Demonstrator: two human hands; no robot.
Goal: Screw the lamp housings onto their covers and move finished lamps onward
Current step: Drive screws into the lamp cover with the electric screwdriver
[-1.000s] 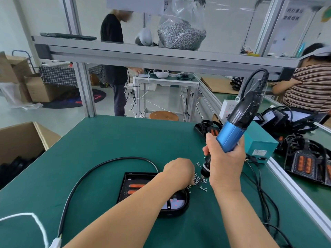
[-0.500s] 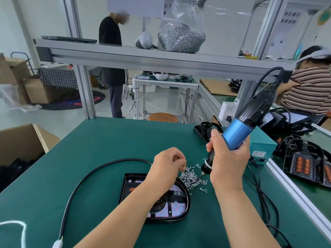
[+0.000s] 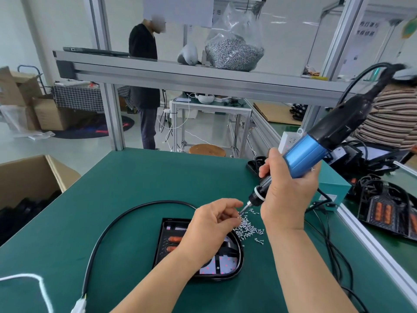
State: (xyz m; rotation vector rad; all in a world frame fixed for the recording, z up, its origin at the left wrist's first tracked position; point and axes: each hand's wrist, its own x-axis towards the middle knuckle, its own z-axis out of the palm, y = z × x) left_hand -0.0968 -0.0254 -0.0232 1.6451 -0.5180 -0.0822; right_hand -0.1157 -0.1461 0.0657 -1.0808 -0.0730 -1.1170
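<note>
A black lamp housing point(image 3: 167, 242) with two orange strips lies on the green table point(image 3: 126, 181), its black cable looping off to the left. Beside its right edge sits a pile of small silver screws point(image 3: 248, 229). My left hand point(image 3: 209, 224) hovers over the housing and pinches a screw at its fingertips, right against the driver's bit. My right hand point(image 3: 288, 195) grips a blue and black electric screwdriver point(image 3: 316, 150), tilted with its tip down toward the left fingers.
A teal control box point(image 3: 331, 193) and cables lie at the table's right edge. Finished lamps point(image 3: 383, 211) rest on the neighbouring bench at right, where a person in stripes sits. A cardboard box point(image 3: 29, 177) stands left. A bag of screws point(image 3: 234, 50) sits on the overhead shelf.
My left hand rose from the screw pile with a screw pinched and met the driver's tip. The screwdriver tilted further to the right and its bit lifted off the pile.
</note>
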